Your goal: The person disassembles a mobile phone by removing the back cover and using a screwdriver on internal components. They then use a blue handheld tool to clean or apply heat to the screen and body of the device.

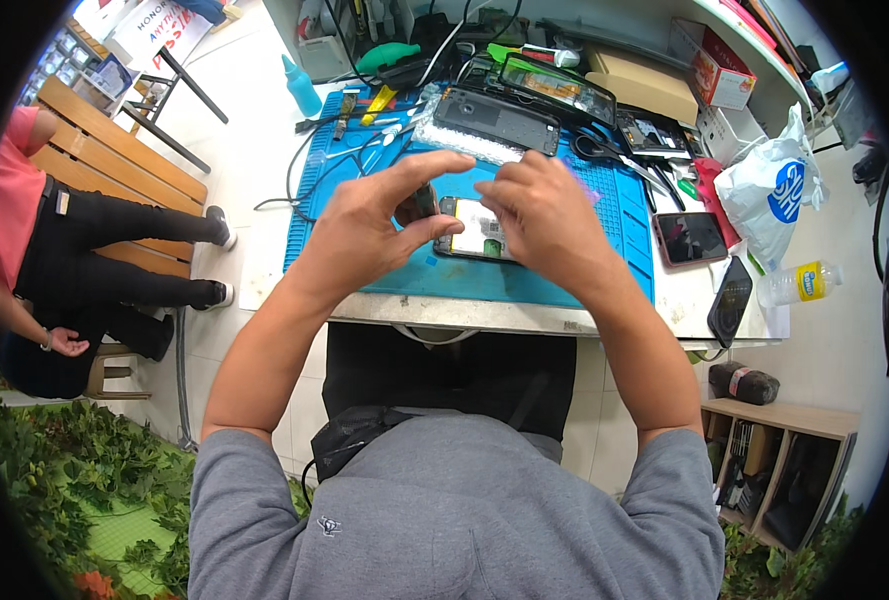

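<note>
On the blue work mat (394, 275) lies an opened phone (479, 230), its pale inner side and dark frame facing up. My left hand (369, 220) is over the phone's left end, thumb and forefinger spread apart. A small dark, flat piece (424, 202) is held in its curled fingers; its kind is hard to tell. My right hand (544, 210) covers the phone's right end, fingers bent and pinched together. Whatever is between those fingertips is too small or hidden to name. Behind my hands, a dark phone housing (494, 118) rests on bubble wrap (439, 135).
Scissors (604, 150), a red-edged phone (689, 238), a black phone (730, 300), a plastic bottle (799, 284) and a white bag (774, 185) stand or lie to the right. A blue squeeze bottle (301, 88) is back left. A seated person (94, 220) is farther left.
</note>
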{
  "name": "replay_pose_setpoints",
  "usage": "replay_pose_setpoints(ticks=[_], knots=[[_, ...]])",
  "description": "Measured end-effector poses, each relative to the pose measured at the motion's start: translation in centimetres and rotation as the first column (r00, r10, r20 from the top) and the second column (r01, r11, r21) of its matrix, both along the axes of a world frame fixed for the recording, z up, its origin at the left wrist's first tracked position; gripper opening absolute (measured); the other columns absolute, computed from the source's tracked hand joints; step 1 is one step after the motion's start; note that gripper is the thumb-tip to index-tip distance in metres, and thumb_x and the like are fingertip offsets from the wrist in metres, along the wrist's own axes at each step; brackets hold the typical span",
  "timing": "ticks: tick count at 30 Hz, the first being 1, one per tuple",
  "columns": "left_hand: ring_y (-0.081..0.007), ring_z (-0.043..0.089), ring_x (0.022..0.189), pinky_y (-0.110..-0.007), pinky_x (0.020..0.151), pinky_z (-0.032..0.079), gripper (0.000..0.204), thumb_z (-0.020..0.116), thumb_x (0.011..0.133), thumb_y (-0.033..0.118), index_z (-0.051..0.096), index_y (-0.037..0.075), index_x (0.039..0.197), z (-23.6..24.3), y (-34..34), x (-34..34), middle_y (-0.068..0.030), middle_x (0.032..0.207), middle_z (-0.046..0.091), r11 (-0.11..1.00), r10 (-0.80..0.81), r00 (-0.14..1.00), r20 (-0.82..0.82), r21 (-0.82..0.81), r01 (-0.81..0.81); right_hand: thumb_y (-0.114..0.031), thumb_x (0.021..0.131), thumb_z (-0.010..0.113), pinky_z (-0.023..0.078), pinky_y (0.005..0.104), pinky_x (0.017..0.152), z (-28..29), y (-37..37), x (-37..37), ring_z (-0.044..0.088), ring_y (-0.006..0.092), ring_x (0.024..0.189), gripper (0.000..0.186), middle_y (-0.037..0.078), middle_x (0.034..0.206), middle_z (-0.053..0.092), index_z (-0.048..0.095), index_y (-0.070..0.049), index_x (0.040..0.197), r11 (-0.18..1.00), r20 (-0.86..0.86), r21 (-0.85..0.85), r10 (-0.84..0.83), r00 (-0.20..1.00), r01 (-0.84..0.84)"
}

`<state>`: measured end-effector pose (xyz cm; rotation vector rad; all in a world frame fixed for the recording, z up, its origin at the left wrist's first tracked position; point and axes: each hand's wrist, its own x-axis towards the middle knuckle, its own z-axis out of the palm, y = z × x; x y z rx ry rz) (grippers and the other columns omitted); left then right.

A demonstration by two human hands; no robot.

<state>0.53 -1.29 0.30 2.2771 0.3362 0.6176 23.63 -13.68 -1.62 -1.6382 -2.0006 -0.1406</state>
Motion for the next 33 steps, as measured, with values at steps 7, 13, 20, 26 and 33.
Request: replay_pose_setpoints(ticks=[7,13,20,26,33], knots=[[-0.0187,0.076,0.111,-0.037,0.095,0.064,0.065,0.082,0.099,0.0,0.06,0.016,0.158,1.1,0.6,-0.1,-0.0086,0.114,0.078,0.988,0.009,0.993,-0.115,-0.15,-0.026,-0.007,0.09,0.074,0.049,0.0451,0.088,-0.7,-2.5,-2.9,0.064,0.0304,0.1,0.018,0.009,0.095,0.071,0.084,-0.004,0.104,0.998,-0.028,-0.045,0.048,0.998,-0.049],[-0.0148,0.078,0.099,-0.033,0.084,0.064,0.063,0.083,0.096,-0.003,0.065,0.014,0.154,1.2,0.4,0.3,-0.0064,0.109,0.078,0.996,-0.081,0.996,0.042,-0.023,0.082,-0.006,0.089,0.076,0.05,0.0451,0.093,-2.1,-3.2,-4.1,0.063,0.0305,0.104,0.021,0.01,0.101,0.07,0.084,-0.003,0.108,0.997,-0.026,-0.062,0.042,0.999,-0.043],[-0.0142,0.076,0.095,-0.031,0.082,0.064,0.061,0.084,0.096,-0.002,0.068,0.014,0.152,1.2,0.6,0.2,-0.0047,0.105,0.078,0.995,-0.105,0.994,0.04,0.0,0.105,-0.006,0.089,0.076,0.05,0.0455,0.095,-2.3,-3.4,-4.3,0.063,0.0313,0.105,0.021,0.01,0.1,0.069,0.084,-0.002,0.109,0.997,-0.055,-0.067,0.026,0.998,-0.03],[-0.0143,0.077,0.097,-0.031,0.083,0.064,0.062,0.084,0.096,-0.003,0.067,0.014,0.154,1.4,0.8,0.0,-0.0061,0.107,0.079,0.995,-0.098,0.994,0.042,-0.02,0.099,-0.006,0.091,0.076,0.049,0.0451,0.092,-2.1,-3.7,-4.2,0.063,0.0313,0.104,0.015,0.011,0.099,0.069,0.082,-0.002,0.104,0.998,-0.045,-0.061,0.023,0.999,-0.025],[-0.018,0.079,0.103,-0.033,0.087,0.066,0.066,0.08,0.097,-0.006,0.063,0.013,0.158,1.7,0.6,-0.2,-0.0083,0.112,0.08,0.998,-0.056,0.998,0.002,-0.003,0.056,-0.014,0.099,0.071,0.05,0.0459,0.081,-2.5,-5.0,-6.5,0.069,0.0319,0.082,0.029,0.012,0.083,0.074,0.077,0.003,0.122,0.993,-0.018,-0.107,-0.05,0.999,0.048]])
